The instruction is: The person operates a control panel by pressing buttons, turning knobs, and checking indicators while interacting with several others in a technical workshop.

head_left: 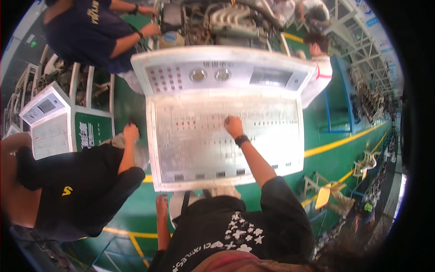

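My right hand (pixel 233 127), with a dark watch (pixel 241 140) on its wrist, reaches onto the middle of a large sloping silver panel (pixel 199 156). Its fingers are closed against the panel surface, over a small part that they hide. The panel carries a printed line diagram, rows of small sockets and a row of dark rectangles along its near edge. Down beside the panel's near left corner hangs my left hand (pixel 161 204). Its fingers look loosely bent, and nothing shows in them.
Behind the panel rises a console (pixel 226 75) with round gauges and a dark screen, then an engine (pixel 231 20). People stand at left (pixel 86 181), far left (pixel 90 36) and far right (pixel 321 68). A similar console (pixel 47 113) and a blue frame (pixel 337 109) stand around.
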Motion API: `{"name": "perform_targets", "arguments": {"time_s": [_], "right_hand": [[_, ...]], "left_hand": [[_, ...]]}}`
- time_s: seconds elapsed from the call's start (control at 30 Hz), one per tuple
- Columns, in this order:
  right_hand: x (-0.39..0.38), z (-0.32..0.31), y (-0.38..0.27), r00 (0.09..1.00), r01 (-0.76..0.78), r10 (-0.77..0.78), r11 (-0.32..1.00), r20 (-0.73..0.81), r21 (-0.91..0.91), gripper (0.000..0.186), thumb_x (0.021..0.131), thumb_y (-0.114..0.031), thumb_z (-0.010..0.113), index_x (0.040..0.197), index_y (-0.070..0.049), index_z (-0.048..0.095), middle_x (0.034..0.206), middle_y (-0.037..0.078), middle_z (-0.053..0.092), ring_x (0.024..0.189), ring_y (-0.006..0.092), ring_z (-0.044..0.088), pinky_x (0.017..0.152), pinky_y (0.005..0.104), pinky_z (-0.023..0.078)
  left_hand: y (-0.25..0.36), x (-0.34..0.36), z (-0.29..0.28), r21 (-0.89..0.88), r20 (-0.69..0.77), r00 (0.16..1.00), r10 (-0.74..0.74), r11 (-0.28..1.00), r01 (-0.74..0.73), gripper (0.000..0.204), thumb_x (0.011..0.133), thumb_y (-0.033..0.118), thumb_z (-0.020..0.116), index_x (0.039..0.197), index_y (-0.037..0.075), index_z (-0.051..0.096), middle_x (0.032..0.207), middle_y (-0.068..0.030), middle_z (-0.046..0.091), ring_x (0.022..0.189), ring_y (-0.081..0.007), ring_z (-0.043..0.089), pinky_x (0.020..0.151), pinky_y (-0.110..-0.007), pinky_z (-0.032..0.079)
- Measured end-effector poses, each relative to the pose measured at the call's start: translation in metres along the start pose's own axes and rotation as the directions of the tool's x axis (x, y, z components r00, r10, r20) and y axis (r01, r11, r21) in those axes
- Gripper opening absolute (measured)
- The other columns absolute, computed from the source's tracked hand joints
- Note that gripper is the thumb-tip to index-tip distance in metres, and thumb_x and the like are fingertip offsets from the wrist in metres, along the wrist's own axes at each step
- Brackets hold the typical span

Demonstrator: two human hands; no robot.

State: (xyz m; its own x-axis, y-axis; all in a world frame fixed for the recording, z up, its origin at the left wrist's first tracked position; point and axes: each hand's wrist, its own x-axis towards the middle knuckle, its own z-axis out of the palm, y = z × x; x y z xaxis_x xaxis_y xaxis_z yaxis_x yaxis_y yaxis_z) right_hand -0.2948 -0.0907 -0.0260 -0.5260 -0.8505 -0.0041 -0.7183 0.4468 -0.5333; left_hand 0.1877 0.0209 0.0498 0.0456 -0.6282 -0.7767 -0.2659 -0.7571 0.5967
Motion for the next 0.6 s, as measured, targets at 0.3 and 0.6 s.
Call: {"name": "perform_targets", "arguments": {"time_s": [0.3, 0.6], "right_hand": [[0.036, 0.016, -0.018, 0.932, 0.145, 0.002, 0.915, 0.363, -0.377, 0.017, 0.063, -0.016, 0.059, 0.071, -0.002, 0.065, 0.079, 0.020, 0.063, 0.077, 0.0310, 0.062, 0.070, 0.0390, 0.050], [0.058, -0.014, -0.052, 0.617, 0.269, 0.103, 0.904, 0.780, -0.332, 0.016, 0.069, -0.014, 0.054, 0.068, -0.001, 0.065, 0.069, 0.015, 0.063, 0.064, 0.0247, 0.064, 0.058, 0.0345, 0.052]], "left_hand": [[-0.004, -0.008, 0.002, -0.106, -0.043, 0.996, 0.078, 0.991, -0.083, 0.025, 0.085, 0.014, 0.034, 0.085, 0.005, 0.058, 0.056, -0.0003, 0.043, 0.040, -0.0074, 0.034, 0.037, -0.023, 0.028], [-0.090, 0.018, -0.022, 0.237, -0.060, 0.852, 0.520, 0.836, -0.494, 0.031, 0.087, 0.022, 0.031, 0.088, 0.005, 0.056, 0.054, 0.0013, 0.039, 0.040, -0.0075, 0.034, 0.036, -0.023, 0.029]]}}
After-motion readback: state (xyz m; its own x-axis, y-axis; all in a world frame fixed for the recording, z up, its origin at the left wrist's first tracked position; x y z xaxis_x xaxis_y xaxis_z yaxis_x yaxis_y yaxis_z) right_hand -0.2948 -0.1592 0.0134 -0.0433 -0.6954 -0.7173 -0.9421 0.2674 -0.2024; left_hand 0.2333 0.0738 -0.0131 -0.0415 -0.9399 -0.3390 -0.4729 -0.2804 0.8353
